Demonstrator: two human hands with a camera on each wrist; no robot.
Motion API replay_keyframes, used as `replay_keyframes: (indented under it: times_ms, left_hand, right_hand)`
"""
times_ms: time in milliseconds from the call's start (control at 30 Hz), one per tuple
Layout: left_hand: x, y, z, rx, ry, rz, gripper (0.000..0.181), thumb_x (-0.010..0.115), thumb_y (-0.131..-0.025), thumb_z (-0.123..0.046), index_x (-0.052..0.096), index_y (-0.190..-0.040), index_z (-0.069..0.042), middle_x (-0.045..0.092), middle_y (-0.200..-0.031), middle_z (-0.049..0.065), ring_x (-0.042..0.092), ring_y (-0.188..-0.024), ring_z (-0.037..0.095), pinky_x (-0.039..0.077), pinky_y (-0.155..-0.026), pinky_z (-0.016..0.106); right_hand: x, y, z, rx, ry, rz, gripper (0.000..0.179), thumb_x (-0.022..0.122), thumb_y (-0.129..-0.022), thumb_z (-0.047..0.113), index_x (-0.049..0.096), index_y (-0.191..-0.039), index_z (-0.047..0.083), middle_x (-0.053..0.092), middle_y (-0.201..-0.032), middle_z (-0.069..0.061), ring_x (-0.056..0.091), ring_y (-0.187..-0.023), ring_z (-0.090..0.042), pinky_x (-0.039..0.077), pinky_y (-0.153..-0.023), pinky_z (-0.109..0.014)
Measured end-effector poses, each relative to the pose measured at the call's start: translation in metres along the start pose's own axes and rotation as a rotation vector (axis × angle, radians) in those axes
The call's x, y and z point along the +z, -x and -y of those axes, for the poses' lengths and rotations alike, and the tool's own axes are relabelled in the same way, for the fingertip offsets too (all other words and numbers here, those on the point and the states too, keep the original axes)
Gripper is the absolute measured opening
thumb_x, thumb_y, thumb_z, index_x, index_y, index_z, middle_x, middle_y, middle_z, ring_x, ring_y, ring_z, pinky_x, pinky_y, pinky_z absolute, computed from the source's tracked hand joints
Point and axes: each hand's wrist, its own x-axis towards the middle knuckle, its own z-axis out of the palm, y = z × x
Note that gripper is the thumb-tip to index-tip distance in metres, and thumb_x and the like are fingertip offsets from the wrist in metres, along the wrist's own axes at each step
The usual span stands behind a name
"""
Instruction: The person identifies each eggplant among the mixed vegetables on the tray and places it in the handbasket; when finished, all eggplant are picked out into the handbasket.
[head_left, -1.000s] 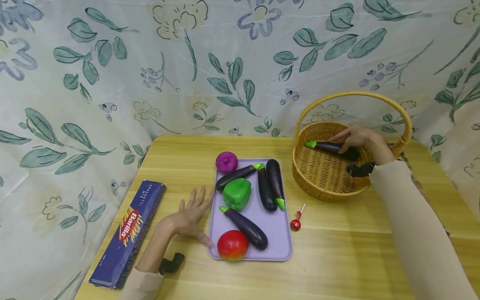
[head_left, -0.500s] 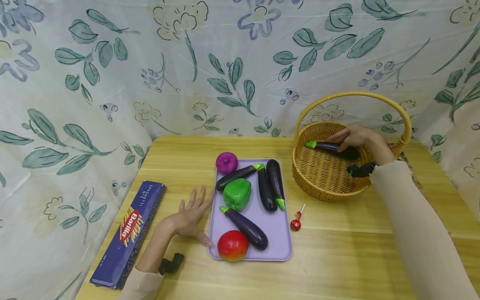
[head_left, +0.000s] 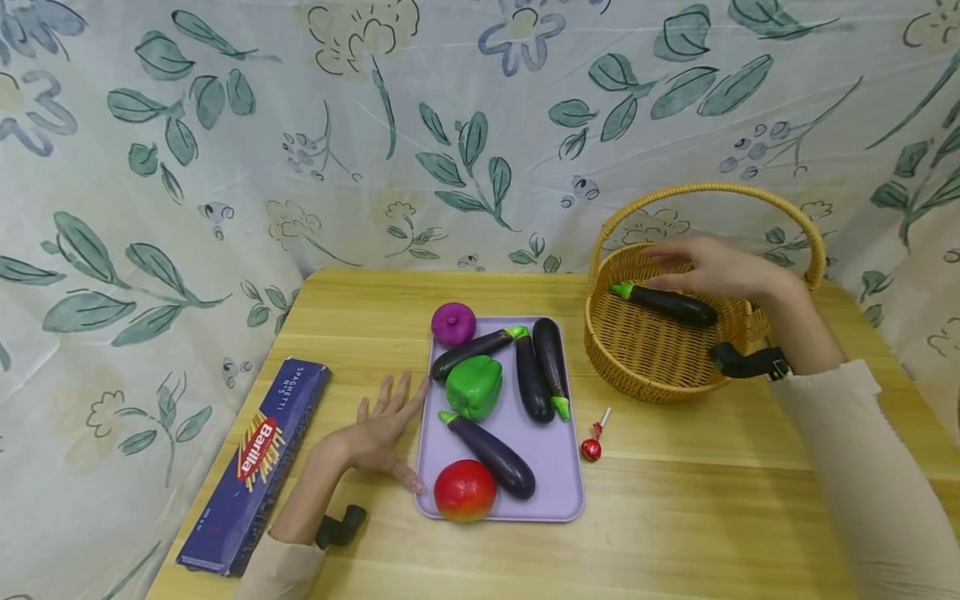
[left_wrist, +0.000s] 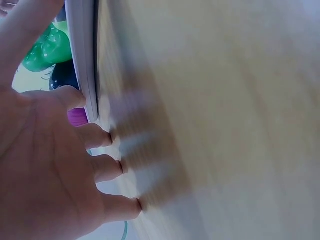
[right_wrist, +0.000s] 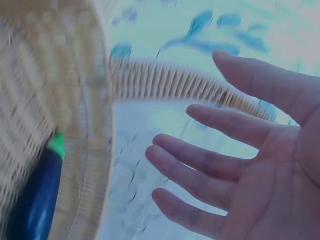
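Observation:
My right hand [head_left: 723, 268] hovers over the back of the wicker basket [head_left: 626, 367], its fingers apart and nothing between them, as the right wrist view confirms. Below it an eggplant [head_left: 671, 306] with a green cap lies in the basket. On the left, my left hand [head_left: 378, 437] has its fingers spread, fingertips on the table and thumb at the edge of the lilac tray [head_left: 551, 479]. That tray bears a green bell pepper [head_left: 474, 387], a red mango-like fruit [head_left: 465, 491], a purple onion [head_left: 453, 324] at its corner, and several eggplants, one in the middle [head_left: 495, 457].
A blue Barilla spaghetti box [head_left: 255, 467] lies along the table's left side. Between tray and basket is a red lollipop [head_left: 592, 448]. The basket's tall arched handle [head_left: 705, 187] rises near my right arm. A floral cloth [head_left: 480, 125] hangs behind the table.
My right hand has let go of the eggplant in the basket and lifted up and away from it. The eggplant stays there. My left hand has not moved.

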Motion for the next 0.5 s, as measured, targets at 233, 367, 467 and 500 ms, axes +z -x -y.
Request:
replay_keyframes:
  times_ms: [233, 367, 467, 500]
  left_hand:
    - [0.0, 0.0, -0.001, 0.004, 0.011, 0.001, 0.148, 0.094, -0.065, -0.053, -0.007, -0.167, -0.017, -0.02, -0.17, 0.025, -0.021, -0.156, 0.051, -0.008, -0.12, 0.079]
    - [0.0, 0.0, 0.002, 0.025, 0.043, 0.002, 0.15, 0.092, -0.062, -0.06, -0.008, -0.167, -0.021, -0.021, -0.17, 0.025, -0.023, -0.155, 0.051, -0.011, -0.118, 0.08]
    - [0.004, -0.003, 0.008, 0.058, 0.055, -0.012, 0.152, 0.089, -0.059, -0.067, -0.01, -0.167, -0.025, -0.022, -0.17, 0.025, -0.024, -0.154, 0.053, -0.013, -0.114, 0.082]
    - [0.004, -0.003, 0.008, 0.06, 0.06, -0.011, 0.152, 0.089, -0.059, -0.068, -0.01, -0.167, -0.026, -0.023, -0.17, 0.025, -0.024, -0.154, 0.052, -0.013, -0.114, 0.083]
  right_hand:
    - [0.045, 0.04, 0.054, -0.138, -0.046, -0.075, 0.059, 0.064, -0.104, 0.033, 0.047, -0.155, 0.011, 0.048, -0.157, -0.02, 0.043, -0.146, -0.045, 0.04, -0.113, -0.068]
    - [0.088, 0.051, 0.08, -0.225, -0.092, -0.118, 0.056, 0.064, -0.104, 0.033, 0.049, -0.155, 0.017, 0.048, -0.157, -0.018, 0.044, -0.146, -0.045, 0.039, -0.114, -0.069]
    - [0.121, 0.056, 0.095, -0.275, -0.169, -0.127, 0.055, 0.066, -0.102, 0.033, 0.051, -0.154, 0.022, 0.051, -0.156, -0.014, 0.049, -0.144, -0.04, 0.043, -0.113, -0.067]
    - [0.13, 0.059, 0.099, -0.282, -0.194, -0.117, 0.055, 0.067, -0.101, 0.034, 0.051, -0.153, 0.024, 0.051, -0.156, -0.012, 0.051, -0.142, -0.039, 0.045, -0.112, -0.065]
